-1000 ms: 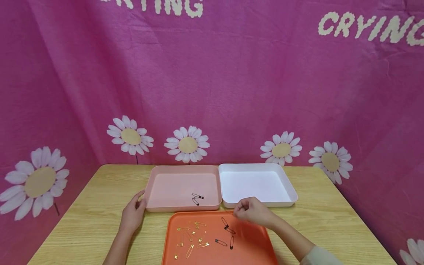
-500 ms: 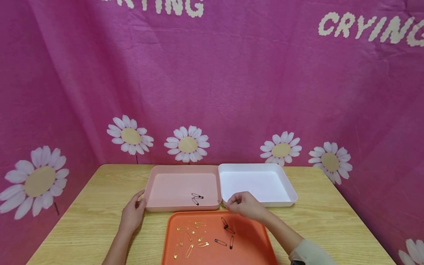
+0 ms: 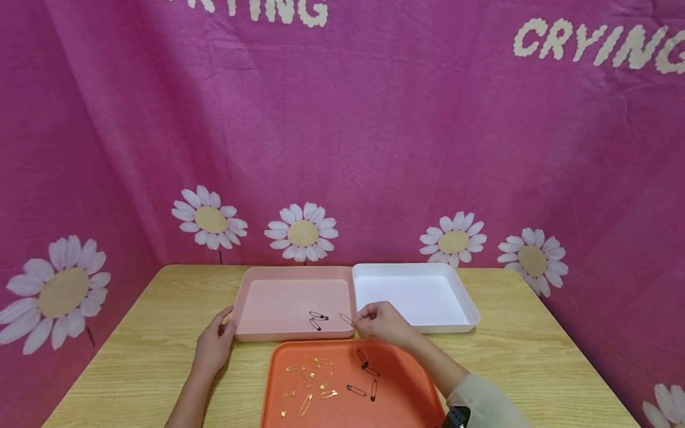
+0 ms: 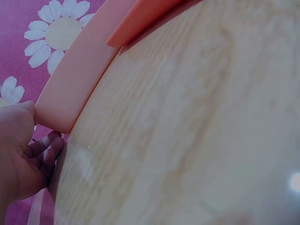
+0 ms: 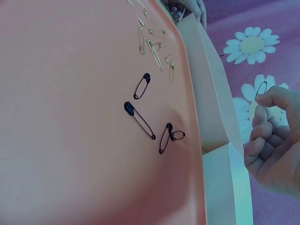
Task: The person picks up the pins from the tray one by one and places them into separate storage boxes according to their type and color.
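My right hand (image 3: 384, 324) pinches a dark safety pin (image 3: 346, 320) by one end, thumb against finger. The pin overlaps the right end of the pink tray (image 3: 278, 297) in the head view; the right wrist view shows its thin loop (image 5: 261, 88) sticking out past the fingertips. Two black safety pins (image 3: 318, 321) lie inside that tray near its front wall. My left hand (image 3: 215, 348) touches the pink tray's front left corner with loose fingers. In front, an orange tray (image 3: 398, 398) bears several gold safety pins (image 3: 306, 404) on the left and several black ones (image 3: 357, 390) right of them.
A white tray (image 3: 412, 294) stands against the pink tray's right side, partly behind my right hand. All the trays sit on a wooden table (image 3: 134, 356). A pink cloth (image 3: 342, 137) with printed daisies hangs behind the table.
My right hand has moved left with the safety pin, from above the orange tray's back edge to the pink tray's right end. The left hand has stayed in place.
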Available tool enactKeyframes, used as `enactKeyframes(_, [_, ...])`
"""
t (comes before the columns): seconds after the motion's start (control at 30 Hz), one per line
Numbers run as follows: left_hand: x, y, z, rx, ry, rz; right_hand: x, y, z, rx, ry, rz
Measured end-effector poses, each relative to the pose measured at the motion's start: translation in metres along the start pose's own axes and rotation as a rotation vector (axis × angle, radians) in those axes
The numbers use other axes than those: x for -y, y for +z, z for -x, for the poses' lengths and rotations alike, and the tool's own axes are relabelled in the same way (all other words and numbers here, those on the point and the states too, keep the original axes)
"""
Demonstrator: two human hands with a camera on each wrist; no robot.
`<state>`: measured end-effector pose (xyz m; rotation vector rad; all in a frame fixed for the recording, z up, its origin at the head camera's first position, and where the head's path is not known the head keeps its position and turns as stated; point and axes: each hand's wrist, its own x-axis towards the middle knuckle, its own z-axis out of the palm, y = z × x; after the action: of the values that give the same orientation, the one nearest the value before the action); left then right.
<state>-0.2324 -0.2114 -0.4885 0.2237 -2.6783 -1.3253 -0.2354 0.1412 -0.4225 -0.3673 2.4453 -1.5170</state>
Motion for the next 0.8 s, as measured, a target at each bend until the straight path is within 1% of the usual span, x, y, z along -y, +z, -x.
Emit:
enactKeyframes(0.17, [0.001,0.000,-0.001,-0.010,0.023,-0.008,0.002,0.003,-0.005,0.008,-0.016,-0.015])
enactKeyframes(0.37, [0.002,0.001,-0.001,-0.012,0.019,-0.007,0.003,0.009,-0.011,0.005,-0.014,-0.011])
enactKeyframes(0.5, [0.002,0.001,0.000,-0.026,0.030,-0.004,0.002,0.014,-0.017,-0.013,-0.029,-0.006])
enactKeyframes(0.63, [0.001,0.002,0.000,-0.033,0.041,-0.003,0.003,0.018,-0.024,-0.035,-0.025,-0.012])
enactKeyframes(0.8, [0.002,0.002,0.000,-0.036,0.046,-0.002,0.004,0.025,-0.032,-0.071,-0.026,0.007])
